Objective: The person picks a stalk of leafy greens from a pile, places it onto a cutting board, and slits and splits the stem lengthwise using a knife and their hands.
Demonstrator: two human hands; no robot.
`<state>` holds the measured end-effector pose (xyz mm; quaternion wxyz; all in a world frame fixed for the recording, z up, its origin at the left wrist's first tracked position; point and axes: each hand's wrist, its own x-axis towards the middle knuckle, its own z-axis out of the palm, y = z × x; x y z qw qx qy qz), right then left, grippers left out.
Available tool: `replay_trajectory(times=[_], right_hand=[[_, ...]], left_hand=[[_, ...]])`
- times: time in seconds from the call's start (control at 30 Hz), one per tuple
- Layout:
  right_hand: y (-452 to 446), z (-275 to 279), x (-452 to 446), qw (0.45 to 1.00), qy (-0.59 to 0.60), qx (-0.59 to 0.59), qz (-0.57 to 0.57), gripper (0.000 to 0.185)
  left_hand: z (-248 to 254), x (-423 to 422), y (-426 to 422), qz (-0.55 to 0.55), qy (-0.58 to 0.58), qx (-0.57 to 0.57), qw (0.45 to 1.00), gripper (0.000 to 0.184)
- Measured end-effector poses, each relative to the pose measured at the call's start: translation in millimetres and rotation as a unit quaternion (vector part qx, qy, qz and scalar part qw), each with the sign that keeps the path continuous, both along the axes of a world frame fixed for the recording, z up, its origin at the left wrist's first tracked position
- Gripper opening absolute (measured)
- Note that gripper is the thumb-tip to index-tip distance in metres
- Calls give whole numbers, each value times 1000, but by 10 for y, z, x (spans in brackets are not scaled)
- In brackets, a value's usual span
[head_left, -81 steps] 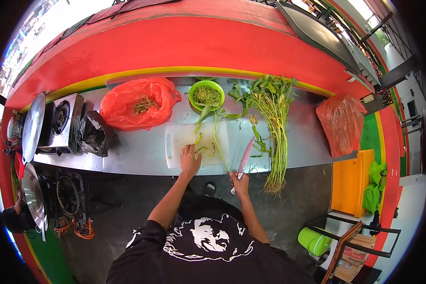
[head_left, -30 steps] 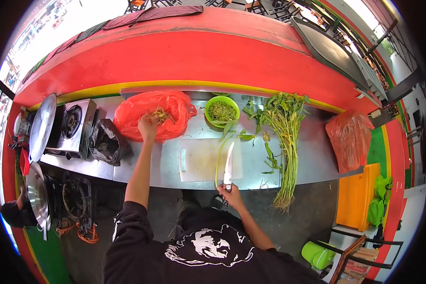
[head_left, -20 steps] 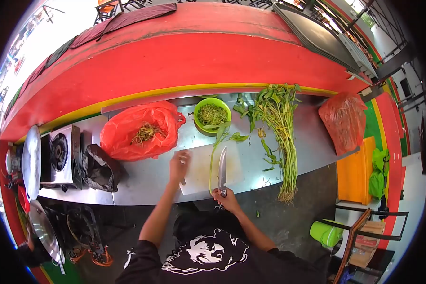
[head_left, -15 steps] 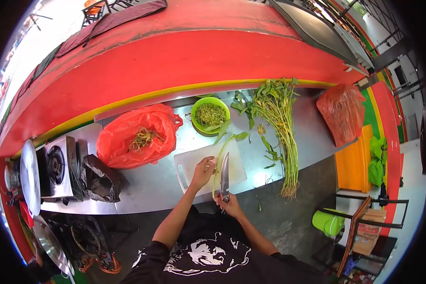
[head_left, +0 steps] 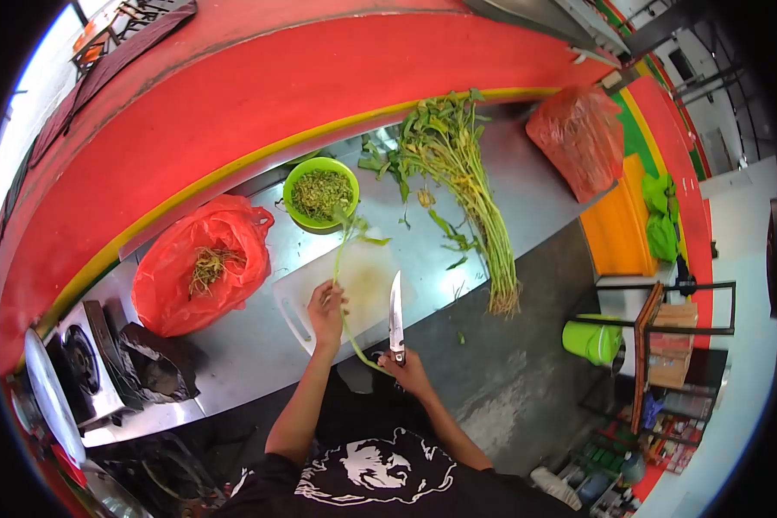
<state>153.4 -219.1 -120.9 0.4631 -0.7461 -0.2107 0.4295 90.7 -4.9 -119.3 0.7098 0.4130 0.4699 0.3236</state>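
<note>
A long, leafy green stalk [head_left: 348, 330], which looks like water spinach, runs from my left hand [head_left: 326, 312] down to my right hand [head_left: 408, 373]. The fingers of my left hand are curled at its middle, over the white cutting board [head_left: 382, 298]. My right hand is closed around the handle of a knife [head_left: 395, 315], blade pointing up and away from me. The stalk's lower end, bent sideways, meets the fingers of that same hand. Its leafy top reaches the edge of a green bowl [head_left: 355, 194] of chopped greens [head_left: 321, 195].
A bundle of long stalks with roots [head_left: 479, 207] lies across the metal counter [head_left: 535, 207] to the right. On the left are an open red plastic bag [head_left: 160, 293] with root trimmings, a black bag [head_left: 157, 363] and a gas stove [head_left: 82, 350]. Another red bag [head_left: 578, 142] stands far right.
The camera view has turned, shifting the counter leftward. My hands have spread apart, the knife blade is farther from the stalk, and the stalk's lower end now bends toward my right hand.
</note>
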Motion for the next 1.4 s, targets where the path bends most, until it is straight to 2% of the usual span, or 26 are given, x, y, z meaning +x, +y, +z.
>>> replay_trajectory(times=[0.07, 0.1, 0.17, 0.27, 0.3, 0.33, 0.4, 0.53, 0.67, 0.73, 0.87, 0.9, 1.17, 1.4], right_hand=[[-134, -220, 73, 997, 43, 41, -44, 25], [-164, -174, 154, 997, 47, 44, -31, 25], [-174, 59, 327, 992, 1, -110, 67, 35], [-274, 182, 433, 991, 22, -86, 96, 39], [-301, 241, 420, 988, 89, -92, 84, 39], [-325, 255, 436, 988, 87, -90, 95, 39], [-352, 332, 447, 949, 288, -106, 75, 33], [-324, 517, 349, 955, 251, -121, 103, 36], [-320, 438, 303, 936, 322, -115, 83, 38], [-238, 472, 332, 911, 381, -122, 102, 42], [-200, 372, 348, 895, 416, -116, 111, 48], [-192, 384, 350, 898, 409, -117, 111, 48], [-202, 352, 352, 880, 452, -117, 93, 48], [-244, 364, 352, 874, 465, -115, 82, 48]], left_hand=[[-16, -73, -228, 58, 61, -35, 996, 34], [-157, -123, -381, 95, 58, -40, 993, 33], [-289, -215, -616, 122, 69, -55, 989, 32], [-302, -233, -865, 164, 56, -70, 982, 26], [-312, -232, -913, 174, 57, -71, 981, 25], [-322, -216, -937, 186, 56, -69, 978, 24], [-364, -193, -994, 212, 47, -77, 973, 22], [-465, -173, -1071, 228, 55, -56, 971, 23], [-542, -129, -1169, 239, 48, -4, 970, 22], [-535, -87, -1168, 241, 81, 9, 967, 22], [-590, -78, -1146, 250, 89, 34, 964, 20], [-613, -95, -1116, 244, 120, 82, 959, 17], [-458, -98, -1104, 221, 219, 116, 943, 15], [-465, -92, -1125, 195, 259, 171, 930, 15]])
